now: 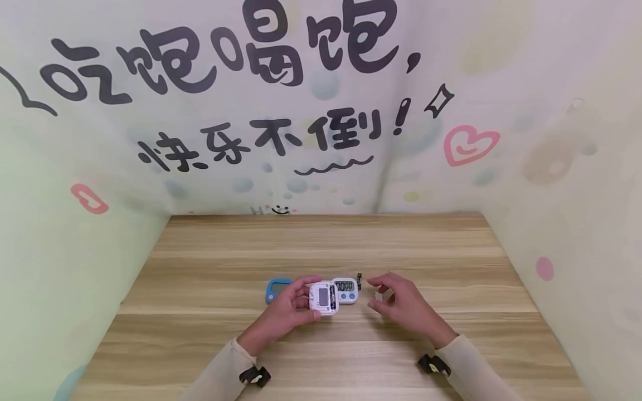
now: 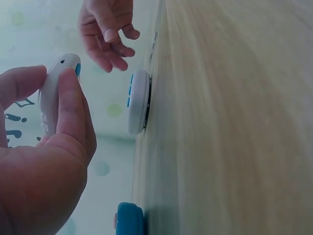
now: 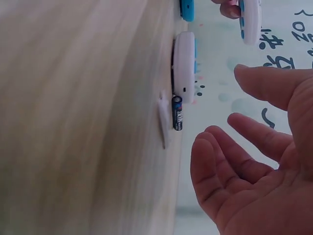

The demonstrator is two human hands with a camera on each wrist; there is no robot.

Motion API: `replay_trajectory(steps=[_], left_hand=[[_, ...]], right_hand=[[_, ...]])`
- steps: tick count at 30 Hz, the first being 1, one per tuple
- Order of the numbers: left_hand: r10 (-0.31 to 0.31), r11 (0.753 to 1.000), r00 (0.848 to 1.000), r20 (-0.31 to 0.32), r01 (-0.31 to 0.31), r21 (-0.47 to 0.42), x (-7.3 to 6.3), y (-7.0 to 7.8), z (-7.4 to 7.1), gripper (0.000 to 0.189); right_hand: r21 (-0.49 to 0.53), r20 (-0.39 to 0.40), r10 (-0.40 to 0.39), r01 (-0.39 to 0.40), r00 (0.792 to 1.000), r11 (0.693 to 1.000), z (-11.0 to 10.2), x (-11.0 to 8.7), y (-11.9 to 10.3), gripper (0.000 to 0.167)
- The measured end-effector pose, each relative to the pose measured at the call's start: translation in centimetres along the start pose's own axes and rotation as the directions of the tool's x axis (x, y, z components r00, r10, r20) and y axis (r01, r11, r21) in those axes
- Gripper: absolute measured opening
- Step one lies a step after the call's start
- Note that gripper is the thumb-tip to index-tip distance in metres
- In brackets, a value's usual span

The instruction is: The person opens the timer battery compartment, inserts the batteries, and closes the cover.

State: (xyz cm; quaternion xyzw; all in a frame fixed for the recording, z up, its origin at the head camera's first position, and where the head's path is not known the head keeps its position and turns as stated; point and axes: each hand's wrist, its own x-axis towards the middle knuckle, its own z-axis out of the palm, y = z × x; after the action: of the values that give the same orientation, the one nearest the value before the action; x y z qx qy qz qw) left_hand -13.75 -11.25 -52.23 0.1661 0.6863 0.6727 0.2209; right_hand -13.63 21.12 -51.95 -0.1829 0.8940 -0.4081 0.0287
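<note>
The left hand (image 1: 287, 308), at the lower centre of the head view, is clamped on an uncovered white timer (image 1: 323, 298), whose edges are pinched between thumb and fingers. To the right of it, the right hand (image 1: 403, 301) is held with thumb and fingers apart and loosely bent, clear of the table. The whole scene is backed by a pale wall (image 1: 431, 189), by which the upper half of the frame is filled and on which large black lettering is printed. Below it, the centre of the frame is taken up by a wood-grain tabletop (image 1: 321, 239). At the lower centre, a blue timer (image 1: 277, 287) is partly covered by the left hand, and a second white timer (image 1: 346, 291) is set face up, its blue buttons shown and its left part hidden behind the held one. The back of the held timer is turned upward, and a dark battery (image 1: 332, 297) is seated in the slot along its right side. Under the right fingers, a small white cover (image 1: 379, 298) is laid on the wood. Near it, just beside the second white timer, a loose battery (image 3: 177, 113) is left lying.
</note>
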Motion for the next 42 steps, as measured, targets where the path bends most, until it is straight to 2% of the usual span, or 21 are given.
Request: replay_trajectory(steps=[6,10,19,22,27,36,42], left_hand=[[0.013,1.0,1.0,-0.005,-0.013,-0.004,-0.2,-0.1,-0.2,0.08],[0.016,1.0,1.0,0.004,-0.016,-0.012,-0.2,0.1,-0.1,0.079],[0.005,1.0,1.0,0.007,-0.005,-0.015,-0.2,0.1,-0.1,0.079],[0.002,1.0,1.0,0.005,-0.002,-0.016,-0.2,0.1,-0.1,0.079],[0.006,1.0,1.0,0.011,-0.006,-0.031,-0.3,0.0,-0.1,0.08],[0.003,1.0,1.0,0.008,-0.003,-0.023,-0.3,0.2,-0.1,0.079],[-0.005,0.999,1.0,0.014,0.006,-0.036,-0.4,0.2,-0.2,0.08]], right_hand=[[-0.095,0.061,0.1,-0.094,0.993,0.991,0.0,-0.4,0.3,0.051],[-0.177,0.091,0.139,-0.121,0.986,0.977,0.2,-0.4,0.4,0.054],[-0.226,0.098,0.169,-0.144,0.981,0.964,0.6,-0.1,0.8,0.055],[-0.235,0.121,0.183,-0.151,0.976,0.96,0.5,0.0,0.9,0.057],[-0.205,0.172,0.204,-0.167,0.964,0.964,-0.1,0.2,1.1,0.049],[-0.171,0.25,0.168,-0.127,0.954,0.977,-0.4,1.0,1.9,0.045],[-0.133,0.254,0.097,-0.065,0.962,0.989,-0.8,1.0,2.0,0.041]])
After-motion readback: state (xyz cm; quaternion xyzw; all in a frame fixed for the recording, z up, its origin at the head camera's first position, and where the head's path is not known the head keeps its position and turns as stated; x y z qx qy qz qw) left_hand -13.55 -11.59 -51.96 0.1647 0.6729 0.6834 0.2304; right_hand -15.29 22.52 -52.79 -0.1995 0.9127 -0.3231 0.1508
